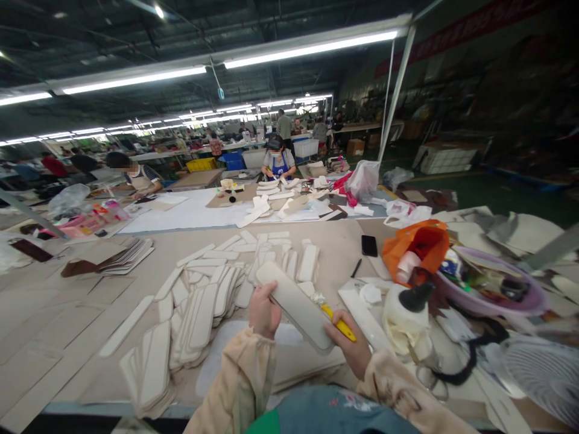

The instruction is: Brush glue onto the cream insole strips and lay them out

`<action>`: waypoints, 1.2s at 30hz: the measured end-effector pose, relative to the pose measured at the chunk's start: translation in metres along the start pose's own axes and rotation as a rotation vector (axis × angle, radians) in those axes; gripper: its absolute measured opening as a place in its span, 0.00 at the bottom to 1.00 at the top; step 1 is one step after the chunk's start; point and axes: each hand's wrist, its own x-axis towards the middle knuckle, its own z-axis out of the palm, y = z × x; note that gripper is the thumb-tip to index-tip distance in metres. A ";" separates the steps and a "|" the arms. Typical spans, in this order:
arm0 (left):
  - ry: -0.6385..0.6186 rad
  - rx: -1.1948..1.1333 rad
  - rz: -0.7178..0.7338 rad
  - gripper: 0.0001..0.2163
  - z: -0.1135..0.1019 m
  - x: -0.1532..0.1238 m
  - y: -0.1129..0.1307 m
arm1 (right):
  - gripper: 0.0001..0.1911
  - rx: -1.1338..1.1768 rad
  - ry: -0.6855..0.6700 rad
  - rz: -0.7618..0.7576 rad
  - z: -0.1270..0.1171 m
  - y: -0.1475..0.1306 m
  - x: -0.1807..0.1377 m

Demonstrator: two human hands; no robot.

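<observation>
Between my two hands a long pale panel with rounded corners (296,304) is held up at a slant over the table. My left hand (265,310) is closed on its upper left edge, thumb on the face. At its lower right end is my right hand (350,340), wrapped round a yellow-handled brush (339,322) whose pale bristles show beyond the panel's edge. The right fingers also seem to touch the panel. Stacks of similar panels (199,313) lie to the left of my hands, and more pieces (309,262) lie just beyond.
To the right stand a white bottle with a black cap (409,313), an orange bag (414,247), a purple basin (534,307) and a white fan (543,367). A black phone (369,245) lies further back. Across the table a person in a blue apron (278,163) sits.
</observation>
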 end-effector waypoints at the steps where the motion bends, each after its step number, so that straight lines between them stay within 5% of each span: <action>1: 0.024 -0.009 -0.002 0.13 -0.002 0.003 0.002 | 0.17 0.019 -0.009 0.021 0.000 0.001 -0.001; 36: 0.028 -0.027 0.016 0.18 -0.018 0.001 0.004 | 0.20 0.248 -0.108 0.154 0.009 0.000 -0.005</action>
